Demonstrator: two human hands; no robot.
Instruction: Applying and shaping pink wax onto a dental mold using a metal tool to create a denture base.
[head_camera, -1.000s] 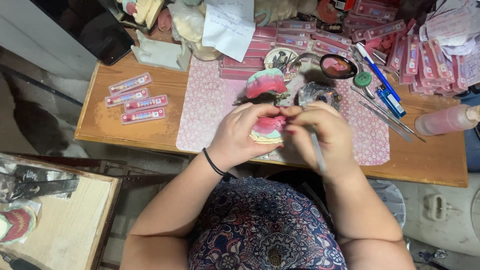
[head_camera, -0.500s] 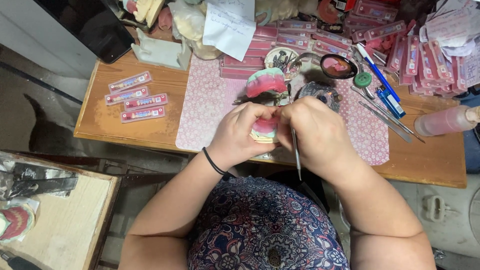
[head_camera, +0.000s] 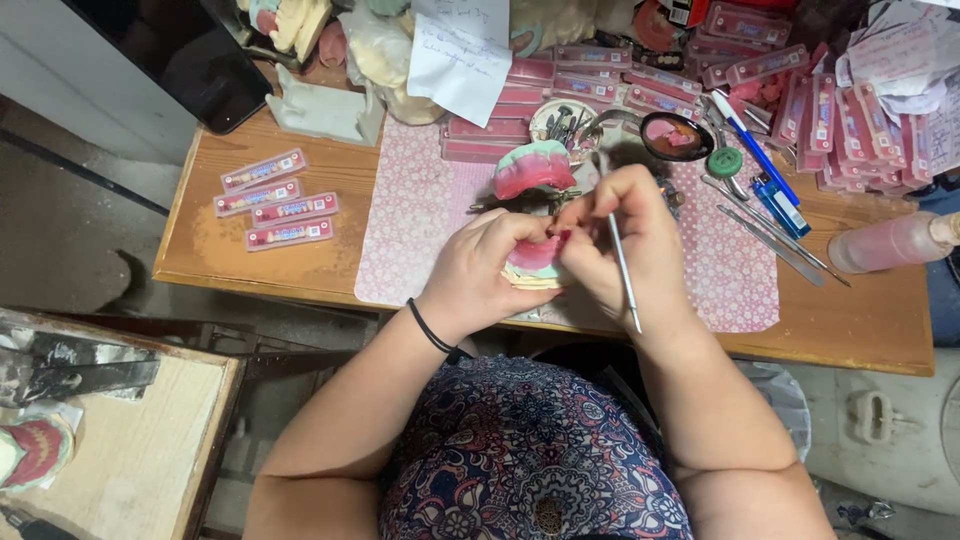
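Nearest me, my left hand (head_camera: 480, 270) is curled tight around a denture model (head_camera: 533, 262), pink wax over a pale cast, holding it just above the near edge of the desk (head_camera: 300, 265). My right hand (head_camera: 625, 240) is closed too: its fingers pinch at the wax while a thin metal wax tool (head_camera: 620, 262) lies clamped across the palm, one end poking up past the knuckles and the other pointing back at me.

Under both hands lies a pink patterned mat (head_camera: 410, 215). Just beyond them on the mat stands the second pink-and-green denture model (head_camera: 532, 165) on a metal frame.

To my left on the bare wood lie four flat cards of teeth (head_camera: 275, 198); to my right, loose metal instruments (head_camera: 775, 235), a blue pen (head_camera: 745, 135) and a pink squeeze bottle (head_camera: 885, 240).

Furthest off, stacked tooth cards (head_camera: 620, 75), a small dish of pink wax (head_camera: 675, 133) and plaster casts (head_camera: 375, 50) crowd the back.

I judge the job midway: the wax base looks shaped, but my fingers hide whether teeth are set, so fitting and trimming seem left.
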